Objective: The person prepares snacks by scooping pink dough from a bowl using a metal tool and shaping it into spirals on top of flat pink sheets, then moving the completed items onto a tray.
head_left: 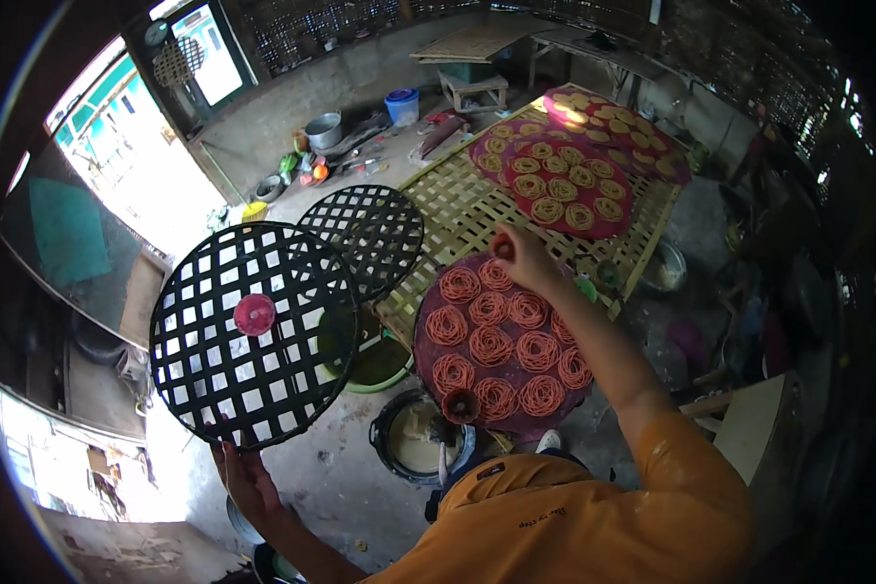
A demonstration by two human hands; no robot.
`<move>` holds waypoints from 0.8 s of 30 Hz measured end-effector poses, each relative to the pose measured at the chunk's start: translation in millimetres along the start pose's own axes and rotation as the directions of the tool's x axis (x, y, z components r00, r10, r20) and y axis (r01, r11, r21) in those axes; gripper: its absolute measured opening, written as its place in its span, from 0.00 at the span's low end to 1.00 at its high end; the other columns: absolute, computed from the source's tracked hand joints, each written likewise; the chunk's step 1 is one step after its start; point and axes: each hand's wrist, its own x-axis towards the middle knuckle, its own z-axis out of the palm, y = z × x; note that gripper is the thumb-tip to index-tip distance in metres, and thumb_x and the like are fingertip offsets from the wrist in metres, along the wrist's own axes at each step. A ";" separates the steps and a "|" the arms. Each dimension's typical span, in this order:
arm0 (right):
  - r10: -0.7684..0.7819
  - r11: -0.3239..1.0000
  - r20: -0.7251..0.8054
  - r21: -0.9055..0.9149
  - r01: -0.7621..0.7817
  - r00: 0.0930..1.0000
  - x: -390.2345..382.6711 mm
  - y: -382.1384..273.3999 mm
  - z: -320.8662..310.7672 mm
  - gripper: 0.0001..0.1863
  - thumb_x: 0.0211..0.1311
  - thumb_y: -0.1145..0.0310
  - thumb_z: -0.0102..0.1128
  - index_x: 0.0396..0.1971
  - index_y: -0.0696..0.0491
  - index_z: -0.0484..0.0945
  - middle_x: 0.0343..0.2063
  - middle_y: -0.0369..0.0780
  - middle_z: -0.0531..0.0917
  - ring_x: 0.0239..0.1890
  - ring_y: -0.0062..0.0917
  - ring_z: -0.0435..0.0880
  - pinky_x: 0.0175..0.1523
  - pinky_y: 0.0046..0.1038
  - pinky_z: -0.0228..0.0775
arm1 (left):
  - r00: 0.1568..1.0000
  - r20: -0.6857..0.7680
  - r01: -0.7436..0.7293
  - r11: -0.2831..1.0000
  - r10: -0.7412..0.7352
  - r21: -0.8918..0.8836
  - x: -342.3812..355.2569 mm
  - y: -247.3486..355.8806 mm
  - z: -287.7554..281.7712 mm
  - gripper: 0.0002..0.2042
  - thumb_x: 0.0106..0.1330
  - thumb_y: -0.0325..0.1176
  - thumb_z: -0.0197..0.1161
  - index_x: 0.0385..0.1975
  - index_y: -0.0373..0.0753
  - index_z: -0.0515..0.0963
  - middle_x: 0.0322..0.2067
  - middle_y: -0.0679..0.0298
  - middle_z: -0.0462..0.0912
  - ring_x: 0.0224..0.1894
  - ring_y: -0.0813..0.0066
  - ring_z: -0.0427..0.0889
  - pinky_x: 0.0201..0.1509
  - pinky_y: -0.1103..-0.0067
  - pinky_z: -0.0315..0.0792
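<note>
I see two busy hands. The left hand holds up a big black lattice tray by its near edge. Its fingers are curled at the rim, but I cannot tell where the thumb presses. A pink round disc shows up past those fingers, at the middle of the lattice.

The right hand is closed, with its fingers wrapped round a small reddish-brown thing. It may be a cup; I cannot tell. Just nearer the body than those fingers, loopy red nests sit in rows on a round purple mat. A brown cup stands on the mat's near edge, well below the right fingers. To the right of the left fingers is a dark tub with creamy stuff in it. Past the right fingers, yellow nests lie on the slatted bamboo surface.

I think the step in hand is laying out red nests and minding the lattice tray. The mat looks almost full. The next move seems to call for a firm left grip, so the tray does not tip, and gentle right fingers, so they do not squash the soft-looking loops.
</note>
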 end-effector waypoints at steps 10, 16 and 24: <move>-0.203 0.979 0.275 0.069 0.192 0.940 14.5 -91.1 90.7 0.43 0.42 0.67 0.71 0.60 0.57 0.58 0.48 0.51 0.74 0.50 0.38 0.75 0.52 0.33 0.68 | 0.997 -0.038 0.067 0.990 -0.072 -0.127 -8.3 -6.8 -10.0 0.22 0.68 0.26 0.45 0.62 0.37 0.55 0.60 0.53 0.63 0.62 0.67 0.64 0.66 0.73 0.59; 0.133 0.661 0.244 0.700 -0.270 0.961 6.3 -98.8 25.9 0.29 0.61 0.63 0.57 0.59 0.59 0.61 0.52 0.43 0.72 0.53 0.30 0.72 0.57 0.30 0.63 | 0.977 0.014 0.213 0.973 -0.212 -0.091 -20.9 -35.7 12.3 0.23 0.66 0.27 0.51 0.61 0.38 0.58 0.58 0.51 0.66 0.54 0.59 0.72 0.58 0.66 0.68; 0.365 0.637 0.131 0.687 -0.350 0.922 -99.1 -55.6 -97.8 0.21 0.64 0.64 0.53 0.52 0.63 0.69 0.46 0.40 0.76 0.43 0.19 0.74 0.49 0.23 0.66 | 0.807 0.222 0.557 0.830 -0.548 0.024 -46.0 -137.4 69.0 0.24 0.62 0.22 0.53 0.56 0.41 0.54 0.48 0.55 0.72 0.47 0.69 0.77 0.47 0.74 0.75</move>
